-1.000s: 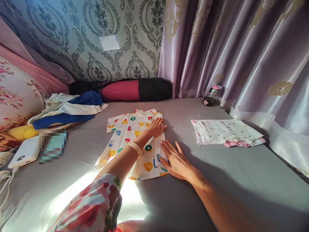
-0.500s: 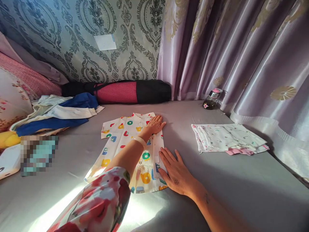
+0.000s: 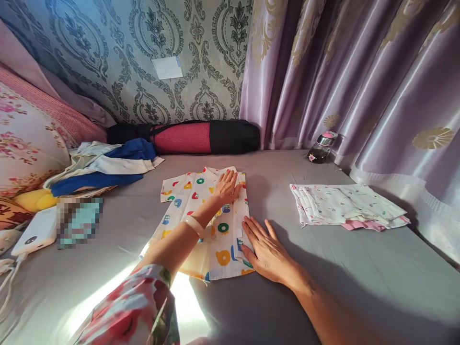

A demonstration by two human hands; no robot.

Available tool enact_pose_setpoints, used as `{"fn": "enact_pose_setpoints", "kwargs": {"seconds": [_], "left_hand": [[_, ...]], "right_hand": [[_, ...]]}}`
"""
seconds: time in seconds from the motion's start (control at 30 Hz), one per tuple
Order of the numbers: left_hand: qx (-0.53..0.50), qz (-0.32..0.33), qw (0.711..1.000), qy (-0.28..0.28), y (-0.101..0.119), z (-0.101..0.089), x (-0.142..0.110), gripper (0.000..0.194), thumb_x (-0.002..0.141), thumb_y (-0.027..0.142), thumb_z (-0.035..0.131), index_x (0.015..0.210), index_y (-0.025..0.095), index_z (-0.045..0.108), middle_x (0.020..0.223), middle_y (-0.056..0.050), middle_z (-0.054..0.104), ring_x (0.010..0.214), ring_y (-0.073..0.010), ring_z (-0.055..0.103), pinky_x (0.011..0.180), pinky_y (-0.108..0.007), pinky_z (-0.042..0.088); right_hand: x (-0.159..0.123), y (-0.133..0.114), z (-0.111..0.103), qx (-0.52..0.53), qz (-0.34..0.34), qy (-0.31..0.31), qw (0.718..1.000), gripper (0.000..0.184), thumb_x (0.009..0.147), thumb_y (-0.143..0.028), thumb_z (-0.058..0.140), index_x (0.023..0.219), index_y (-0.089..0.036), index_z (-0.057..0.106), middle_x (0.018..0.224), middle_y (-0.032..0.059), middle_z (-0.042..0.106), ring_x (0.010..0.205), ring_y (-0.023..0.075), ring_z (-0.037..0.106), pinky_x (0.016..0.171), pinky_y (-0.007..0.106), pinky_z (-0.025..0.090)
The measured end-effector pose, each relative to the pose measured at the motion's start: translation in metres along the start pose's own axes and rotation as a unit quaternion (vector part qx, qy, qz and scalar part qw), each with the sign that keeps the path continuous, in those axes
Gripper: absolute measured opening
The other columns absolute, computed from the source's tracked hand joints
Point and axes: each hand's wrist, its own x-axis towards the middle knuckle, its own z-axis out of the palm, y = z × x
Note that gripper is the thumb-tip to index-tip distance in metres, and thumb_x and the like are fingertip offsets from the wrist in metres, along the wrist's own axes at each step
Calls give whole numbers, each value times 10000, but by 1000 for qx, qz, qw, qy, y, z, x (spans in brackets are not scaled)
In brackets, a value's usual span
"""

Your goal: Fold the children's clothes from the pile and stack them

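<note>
A small white short-sleeved shirt (image 3: pixel 194 211) with colourful letter prints lies spread on the grey bed sheet. Its right side is folded inward, with a straight edge there. My left hand (image 3: pixel 227 186) rests flat on the shirt near the collar, fingers stretched out, a pale bangle on its wrist. Lower down, my right hand (image 3: pixel 268 249) lies flat along the shirt's folded right edge, fingers spread, partly on the cloth and partly on the sheet. Neither hand grips anything. My left forearm hides part of the shirt's lower left.
Folded white printed clothes (image 3: pixel 345 203) lie at the right, below a glass bottle (image 3: pixel 321 147) with a pink lid. Piled garments (image 3: pixel 108 165), a white power bank (image 3: pixel 38 230) and a blurred item (image 3: pixel 81 223) are at the left. A pink-and-black roll bag (image 3: pixel 183 137) lies against the wall.
My left hand has slid slightly inward and left from the shirt's upper right edge. My right hand remains at the folded edge. The camera view has shifted a little left.
</note>
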Motion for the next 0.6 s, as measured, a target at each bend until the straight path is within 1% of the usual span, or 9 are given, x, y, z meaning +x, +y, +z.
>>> {"fn": "enact_pose_setpoints", "kwargs": {"seconds": [0.07, 0.13, 0.2, 0.27, 0.33, 0.47, 0.53, 0.6], "left_hand": [[3, -22, 999, -23, -8, -2, -12, 617, 990, 470, 298, 1446, 66, 398, 1543, -219, 361, 1466, -311, 278, 1196, -474, 216], [0, -46, 997, -55, -13, -2, -20, 630, 985, 486, 309, 1461, 80, 386, 1556, -207, 345, 1467, -311, 277, 1199, -473, 212], [-5, -68, 994, -85, -16, 0, -23, 632, 984, 497, 312, 1466, 95, 387, 1561, -194, 343, 1467, -306, 280, 1202, -470, 206], [-7, -81, 992, -101, -17, 2, -23, 640, 984, 512, 305, 1463, 97, 392, 1565, -193, 336, 1471, -309, 268, 1203, -482, 196], [-10, -82, 991, -104, -17, 4, -21, 645, 981, 528, 301, 1457, 103, 398, 1570, -191, 325, 1477, -315, 247, 1202, -499, 188], [-30, -84, 991, -101, -18, 5, -20, 608, 973, 535, 317, 1440, 158, 414, 1579, -161, 323, 1481, -304, 241, 1202, -506, 185], [-47, -91, 991, -91, -19, 4, -20, 591, 961, 532, 359, 1425, 173, 426, 1574, -151, 334, 1479, -296, 248, 1204, -488, 191], [-61, -113, 989, -68, -21, 2, -22, 601, 931, 512, 440, 1418, 160, 423, 1566, -163, 336, 1472, -293, 261, 1197, -453, 221]], "right_hand": [[1, 0, 1, -5, 6, -7, 1000, 626, 1017, -457, 293, 1545, -120, 283, 1608, 114, 214, 1496, 274, 173, 1214, 574, 119], [1, 0, 1, -9, 8, -9, 1000, 624, 1018, -449, 294, 1546, -118, 277, 1612, 110, 201, 1498, 270, 164, 1217, 565, 117], [1, 0, 1, -10, 8, -8, 1000, 624, 1019, -445, 291, 1549, -116, 270, 1615, 105, 190, 1499, 267, 163, 1219, 561, 116], [1, 0, 2, -11, 7, -8, 1000, 630, 1020, -448, 286, 1550, -109, 259, 1617, 100, 181, 1499, 263, 163, 1220, 557, 116], [1, 0, 2, -10, 8, -7, 1000, 634, 1020, -448, 283, 1551, -103, 255, 1619, 95, 172, 1500, 260, 161, 1220, 556, 121], [1, 0, 2, -7, 6, -3, 1000, 630, 1017, -445, 293, 1551, -113, 258, 1619, 90, 172, 1499, 257, 165, 1219, 557, 127], [1, 0, 2, -6, 6, -6, 1000, 630, 1016, -444, 293, 1552, -117, 255, 1619, 91, 175, 1500, 255, 163, 1220, 556, 121], [1, 0, 2, -5, 7, -8, 1000, 628, 1015, -444, 294, 1553, -123, 256, 1619, 90, 178, 1500, 255, 160, 1220, 556, 120]]}}
